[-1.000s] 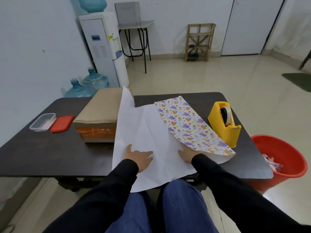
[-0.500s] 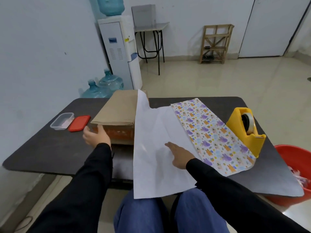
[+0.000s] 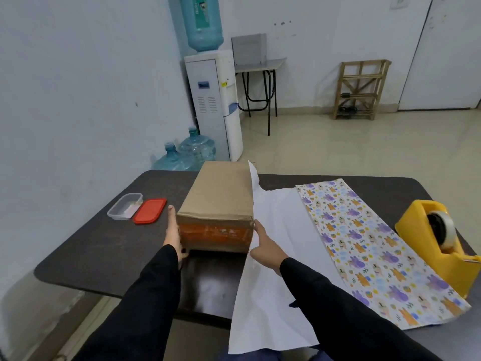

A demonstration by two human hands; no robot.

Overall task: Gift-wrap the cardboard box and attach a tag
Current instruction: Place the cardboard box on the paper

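The cardboard box, brown with orange tape on its near end, lies on the dark table. My left hand presses flat against the box's left side near the front corner. My right hand touches the box's right front corner, fingers straight, resting over the wrapping paper. The paper lies white side up to the right of the box, its left edge curling up against the box. Its far right part is folded over and shows the patterned side.
A yellow tape dispenser stands at the table's right edge. A clear plastic tub and its red lid lie left of the box. Behind the table are water bottles and a water cooler.
Both hands left the paper and moved to the box. The left hand went to its left side, then the right hand came to its right front corner. The view has turned left.
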